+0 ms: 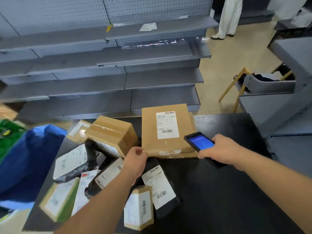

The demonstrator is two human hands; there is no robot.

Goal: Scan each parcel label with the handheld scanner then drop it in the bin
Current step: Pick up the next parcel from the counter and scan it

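A flat brown cardboard parcel [150, 130] with a white barcode label [167, 124] is tilted up at the middle of the black table [228, 191]. My left hand [135, 160] pinches its lower left corner. My right hand [224, 150] grips the handheld scanner [199, 141], a black device with a lit blue screen, just right of the parcel's lower edge. Several other labelled parcels lie on the left part of the table: a brown box [112, 132], black mailer bags [160, 188] and small cartons [139, 208].
A blue bin bag [28, 159] stands at the table's left, with a green bag [8, 130] behind it. Grey shelving [118, 65] fills the back. A wooden chair [244, 86] and a grey counter [287, 98] stand at the right. A person in white trousers [229, 17] stands far back.
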